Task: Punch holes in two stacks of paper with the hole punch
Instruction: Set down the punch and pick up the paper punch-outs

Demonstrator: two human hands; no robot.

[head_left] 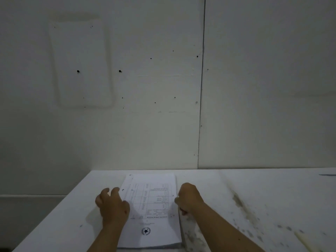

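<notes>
Paper stack flat on white table, holes visible along its left margin. Left hand at left edge, fingers curled, lightly touching. Right hand at right edge, fingers curled; grip hidden, cannot tell. Likely light, floppy, sheets prone to sliding: best pinched at both long edges. No containers or hole punch in view.

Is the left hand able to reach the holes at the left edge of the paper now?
Probably yes: the left hand rests at that edge of the paper, holes beside its fingertips, nothing between.
</notes>
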